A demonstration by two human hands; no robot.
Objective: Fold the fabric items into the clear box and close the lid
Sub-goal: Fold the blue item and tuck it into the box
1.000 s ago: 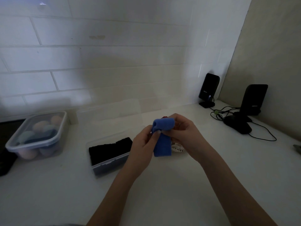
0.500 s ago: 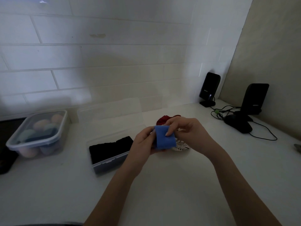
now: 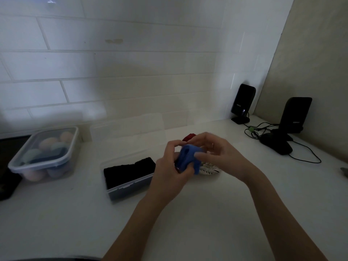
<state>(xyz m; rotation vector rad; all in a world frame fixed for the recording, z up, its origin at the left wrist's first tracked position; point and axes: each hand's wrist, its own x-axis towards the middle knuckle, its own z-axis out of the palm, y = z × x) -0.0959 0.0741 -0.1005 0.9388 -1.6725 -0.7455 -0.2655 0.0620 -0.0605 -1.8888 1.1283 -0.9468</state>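
A small blue fabric piece (image 3: 188, 159) is bunched between both hands above the white counter. My left hand (image 3: 169, 166) grips it from the left and below; my right hand (image 3: 216, 155) pinches its right side. Just left of the hands stands the open clear box (image 3: 128, 185) with a black fabric (image 3: 128, 170) folded inside. Its clear lid (image 3: 128, 129) leans against the tiled wall behind. A red fabric (image 3: 189, 137) shows behind my hands, and a black-and-white patterned fabric (image 3: 209, 169) lies under my right hand, partly hidden.
A closed clear container (image 3: 43, 155) with pastel round items sits at the far left. Two black speakers (image 3: 243, 102) (image 3: 295, 115), a black mouse (image 3: 276, 146) and cables (image 3: 259, 129) occupy the right back corner. A dark object (image 3: 7, 185) lies at the left edge.
The blue fabric hung long a second ago, then was folded into a flat square; now it is rolled into a rounder bundle between both hands, held slightly lower.
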